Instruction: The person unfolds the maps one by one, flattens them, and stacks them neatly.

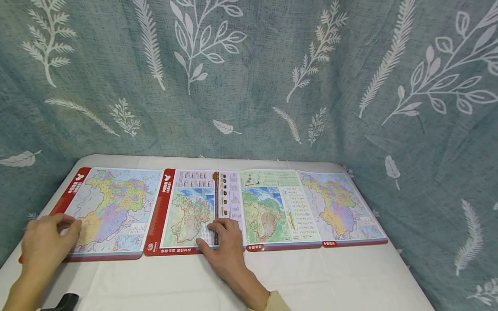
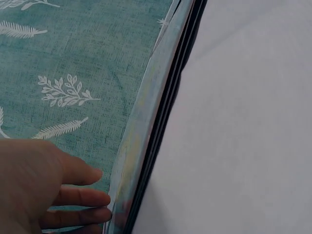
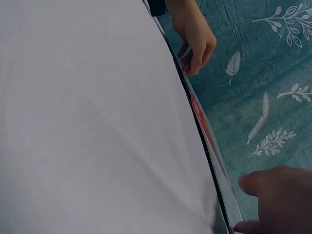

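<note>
Along the table's [image 1: 241, 280] near edge lie four map sheets. The left hand [image 1: 46, 246] rests flat, fingers relaxed, on the leftmost map [image 1: 113, 207]. The right hand [image 1: 225, 244] presses straight fingers on the second map [image 1: 186, 211].

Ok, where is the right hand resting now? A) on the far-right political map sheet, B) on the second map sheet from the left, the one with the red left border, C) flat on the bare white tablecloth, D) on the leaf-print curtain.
B: the right hand lies on the near edge of the red-bordered second map sheet.
</note>
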{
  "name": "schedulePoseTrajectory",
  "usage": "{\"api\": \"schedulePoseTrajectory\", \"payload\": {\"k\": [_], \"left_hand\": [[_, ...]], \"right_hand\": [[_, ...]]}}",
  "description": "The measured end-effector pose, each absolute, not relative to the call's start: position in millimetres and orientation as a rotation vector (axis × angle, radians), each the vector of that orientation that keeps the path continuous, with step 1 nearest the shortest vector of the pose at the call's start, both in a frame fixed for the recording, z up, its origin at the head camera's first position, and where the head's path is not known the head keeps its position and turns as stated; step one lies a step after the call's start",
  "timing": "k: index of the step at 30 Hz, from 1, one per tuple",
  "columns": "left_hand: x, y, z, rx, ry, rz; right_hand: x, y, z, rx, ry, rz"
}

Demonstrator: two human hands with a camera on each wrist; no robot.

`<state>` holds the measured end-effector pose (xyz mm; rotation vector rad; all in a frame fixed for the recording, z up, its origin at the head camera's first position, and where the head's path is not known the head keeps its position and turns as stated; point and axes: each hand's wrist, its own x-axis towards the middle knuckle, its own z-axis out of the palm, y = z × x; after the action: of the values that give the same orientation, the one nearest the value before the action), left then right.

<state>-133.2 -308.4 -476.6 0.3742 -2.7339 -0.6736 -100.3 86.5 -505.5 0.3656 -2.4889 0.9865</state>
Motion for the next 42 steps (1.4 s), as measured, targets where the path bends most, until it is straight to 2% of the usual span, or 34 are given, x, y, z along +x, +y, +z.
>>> {"api": "schedulePoseTrajectory", "payload": {"k": [42], "left_hand": [[-130, -331, -481, 0.635, -2.765, -0.535]], "right_hand": [[-103, 33, -508, 0.46, -2.498, 0.868]]}}
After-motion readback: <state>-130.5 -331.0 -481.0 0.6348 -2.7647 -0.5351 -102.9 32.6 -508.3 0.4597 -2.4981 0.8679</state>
